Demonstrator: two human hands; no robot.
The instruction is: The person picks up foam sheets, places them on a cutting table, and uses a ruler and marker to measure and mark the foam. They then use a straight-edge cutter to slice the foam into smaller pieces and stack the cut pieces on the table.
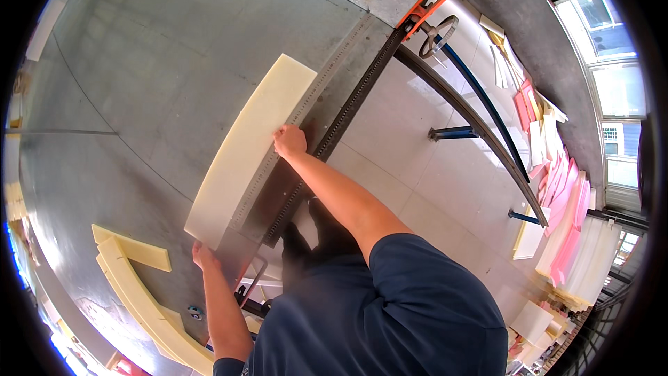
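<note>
A long pale-yellow foam slab lies on the grey metal table, its right edge along a ruler strip with markings. My right hand is closed at the slab's right edge, about midway along it, with the fingertips on the foam. At the slab's near end, my left hand has its fingers pressed at the corner; the slab partly hides the fingertips.
A toothed black rail edges the table, with an orange bracket and handwheel at its far end. Yellow foam offcuts lie near left. Curved dark rails stand right, before stacked pink and white sheets.
</note>
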